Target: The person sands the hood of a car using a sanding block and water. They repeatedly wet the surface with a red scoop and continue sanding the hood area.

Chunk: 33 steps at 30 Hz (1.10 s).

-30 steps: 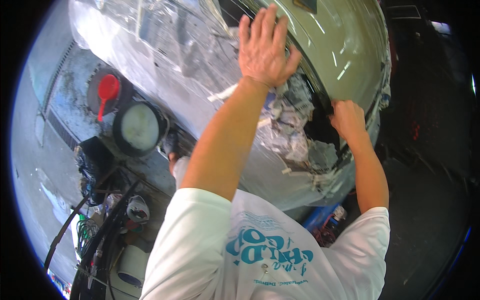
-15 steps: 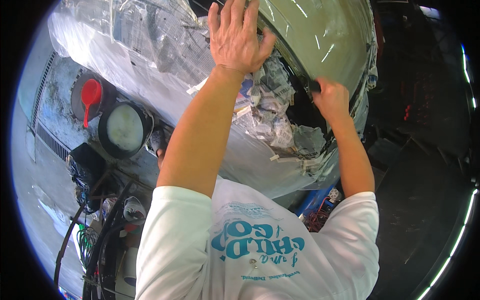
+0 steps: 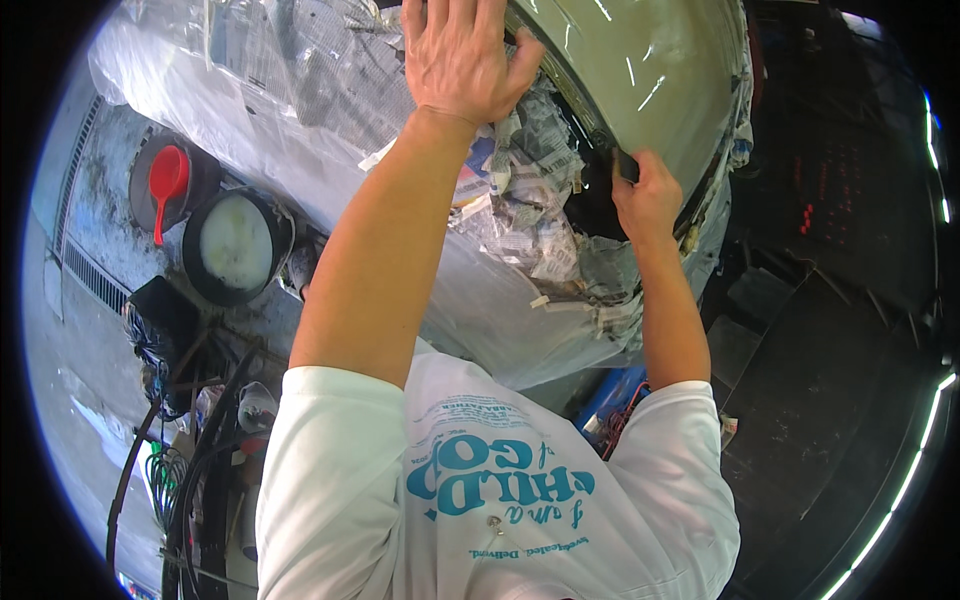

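My left hand (image 3: 460, 60) lies with fingers stretched out near the edge of a glossy olive-beige car panel (image 3: 640, 60), beside newspaper masking; its fingertips run to the top of the view. In my right hand (image 3: 648, 200) is a small black block (image 3: 627, 166), its fingers closed round it at the panel's curved lower edge. Below that edge is a dark gap (image 3: 605, 205). Crumpled newspaper (image 3: 535, 195) is stuffed along the gap between my hands. Clear plastic sheeting (image 3: 250, 130) covers the car body to the left.
On the floor at left are a black tub of cloudy liquid (image 3: 236, 248) and a grey basin with a red dipper (image 3: 168, 175). Black hoses and cables (image 3: 190, 470) lie nearer me. A blue object with red wires (image 3: 615, 400) sits under the car body.
My right hand has shifted slightly left in view, still holding the black block. My left hand has also shifted slightly left and up, along with the whole scene.
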Tool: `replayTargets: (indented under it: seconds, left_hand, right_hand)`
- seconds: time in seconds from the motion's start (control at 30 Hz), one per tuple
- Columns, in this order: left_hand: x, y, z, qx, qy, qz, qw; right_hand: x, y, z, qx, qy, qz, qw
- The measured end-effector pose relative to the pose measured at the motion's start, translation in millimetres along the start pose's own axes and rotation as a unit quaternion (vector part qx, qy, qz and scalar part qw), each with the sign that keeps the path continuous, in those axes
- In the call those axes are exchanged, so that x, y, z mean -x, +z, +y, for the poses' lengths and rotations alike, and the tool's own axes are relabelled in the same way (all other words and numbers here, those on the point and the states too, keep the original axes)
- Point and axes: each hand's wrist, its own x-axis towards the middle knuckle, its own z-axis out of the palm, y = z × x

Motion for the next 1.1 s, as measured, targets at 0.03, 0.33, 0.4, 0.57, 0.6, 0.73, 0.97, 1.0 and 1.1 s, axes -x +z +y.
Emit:
replayTargets:
  seconds: [0.03, 0.33, 0.4, 0.57, 0.6, 0.73, 0.97, 1.0, 1.1]
  left_hand:
    - [0, -1, 0, 0.000, -0.001, -0.002, 1.000]
    - [2, 0, 1, -0.007, 0.006, -0.005, 1.000]
    - [3, 0, 1, -0.006, 0.006, -0.005, 1.000]
    - [6, 2, 0, -0.012, 0.012, 0.003, 1.000]
    - [4, 2, 0, -0.007, 0.013, 0.001, 1.000]
    - [5, 4, -1, -0.004, 0.014, 0.011, 1.000]
    - [2, 3, -2, 0.006, 0.020, 0.008, 1.000]
    - [3, 3, -2, 0.010, 0.020, 0.007, 1.000]
    - [4, 5, -4, 0.009, 0.015, 0.010, 1.000]
  right_hand:
    - [5, 3, 3, -0.004, 0.012, 0.004, 1.000]
    - [0, 12, 5, -0.035, -0.014, 0.024, 0.999]
    - [-4, 12, 4, -0.036, -0.029, 0.023, 0.999]
    - [-4, 7, -2, -0.004, 0.007, -0.012, 1.000]
    - [-2, 10, 0, -0.012, 0.004, 0.006, 1.000]
    - [-9, 10, -7, -0.003, 0.003, 0.000, 1.000]
    - [1, 5, -1, 0.028, 0.014, -0.033, 0.999]
    - [-5, 6, -4, 0.022, 0.013, -0.028, 0.999]
    - [-8, -6, -13, 0.089, 0.059, -0.087, 0.990]
